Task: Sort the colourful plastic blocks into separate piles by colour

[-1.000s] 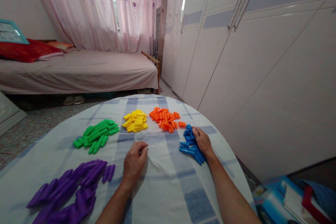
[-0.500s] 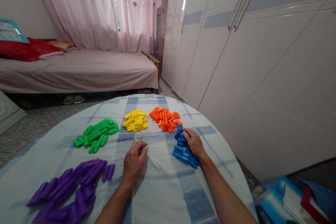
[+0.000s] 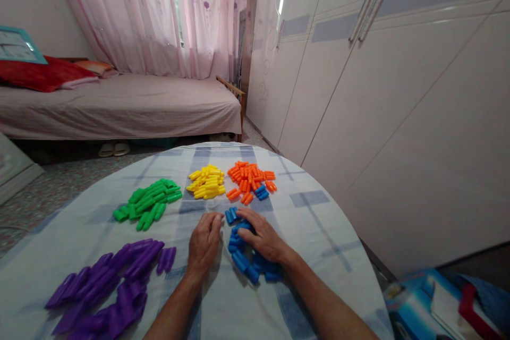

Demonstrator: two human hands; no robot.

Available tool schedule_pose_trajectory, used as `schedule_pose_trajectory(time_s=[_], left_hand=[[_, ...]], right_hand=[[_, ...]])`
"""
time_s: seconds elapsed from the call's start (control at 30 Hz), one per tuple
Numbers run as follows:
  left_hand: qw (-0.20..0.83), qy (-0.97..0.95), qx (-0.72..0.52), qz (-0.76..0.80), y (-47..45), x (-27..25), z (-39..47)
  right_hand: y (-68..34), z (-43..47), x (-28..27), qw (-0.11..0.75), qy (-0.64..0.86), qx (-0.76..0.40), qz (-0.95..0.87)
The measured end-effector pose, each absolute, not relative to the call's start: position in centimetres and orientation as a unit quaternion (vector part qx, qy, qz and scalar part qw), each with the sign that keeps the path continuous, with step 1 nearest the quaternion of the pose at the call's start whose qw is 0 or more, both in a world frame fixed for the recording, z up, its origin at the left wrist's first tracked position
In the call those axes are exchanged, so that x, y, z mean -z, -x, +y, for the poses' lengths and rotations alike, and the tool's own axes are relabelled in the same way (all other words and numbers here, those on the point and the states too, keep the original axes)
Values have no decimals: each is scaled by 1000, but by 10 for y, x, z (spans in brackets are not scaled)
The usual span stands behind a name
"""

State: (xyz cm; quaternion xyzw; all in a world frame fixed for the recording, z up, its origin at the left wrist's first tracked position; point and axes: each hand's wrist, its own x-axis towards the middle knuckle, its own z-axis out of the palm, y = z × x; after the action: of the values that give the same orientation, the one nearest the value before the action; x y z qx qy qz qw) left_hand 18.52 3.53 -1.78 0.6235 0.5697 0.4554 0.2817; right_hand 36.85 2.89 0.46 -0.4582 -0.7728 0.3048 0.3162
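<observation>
My right hand (image 3: 261, 235) lies palm down over a pile of blue plastic pieces (image 3: 241, 257), fingers apart and touching them. These are short, rounded, joined tubes, like toy building pieces; some are hidden under the palm. Just left of the pile, my left hand (image 3: 204, 244) rests on the cloth with fingers curled together, nothing visible in it. Beyond the hands are orange pieces (image 3: 249, 174), with a few stray blue pieces (image 3: 261, 192) at their near edge, and yellow pieces (image 3: 206, 181).
Green pieces (image 3: 149, 203) and purple pieces (image 3: 99, 287) lie in heaps on the left of the round table, which has a checked tablecloth (image 3: 314, 297). A bed (image 3: 159, 106) stands beyond it, a white wardrobe (image 3: 398, 117) along the right. A blue package (image 3: 418, 303) is low at right.
My right hand has swept the blue pile left and nearer, towards my left hand. A few blue pieces stayed by the orange heap, whose near pieces shifted left. My left hand has barely moved.
</observation>
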Motion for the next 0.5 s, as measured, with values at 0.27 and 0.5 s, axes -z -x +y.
schedule_pose_trajectory(time_s=[0.27,0.5], left_hand=[[263,-634,-450,571,-186,17,37],[177,-669,-446,567,-187,21,35]], right_hand=[[-414,48,11,301,630,-82,-711],[-493,55,23,81,751,11,-655]])
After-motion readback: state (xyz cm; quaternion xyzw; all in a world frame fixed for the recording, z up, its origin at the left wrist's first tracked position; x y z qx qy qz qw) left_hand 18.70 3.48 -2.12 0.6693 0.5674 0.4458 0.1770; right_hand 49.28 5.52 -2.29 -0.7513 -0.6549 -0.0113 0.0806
